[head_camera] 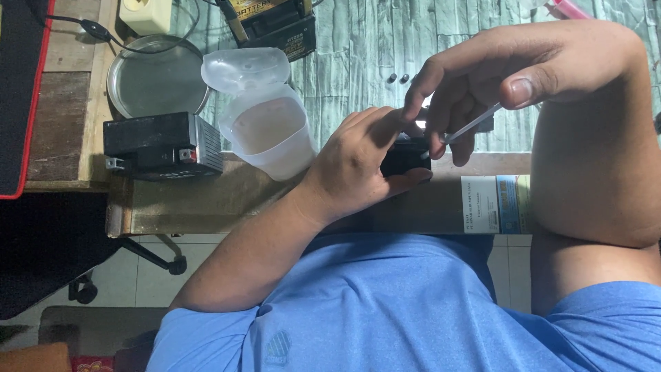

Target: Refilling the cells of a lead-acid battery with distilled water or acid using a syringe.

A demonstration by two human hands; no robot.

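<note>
Right hand [523, 76] pinches thin rod [471, 126], seemingly over small black box [406, 157].

Three black batteries: one boxy battery [162, 146] at the left, one battery [279, 27] at the far edge, one small battery [406, 157] under the hands. One translucent plastic container [268, 131]. One round metal lid [157, 79]. Two small dark screws [398, 78]. Two hands.

I log a wooden bench edge [206, 200] topped with a grey-green plank-pattern surface [365, 55]. Below it: pale tiled floor [148, 282] and a black office chair base [148, 256] on castors.
</note>
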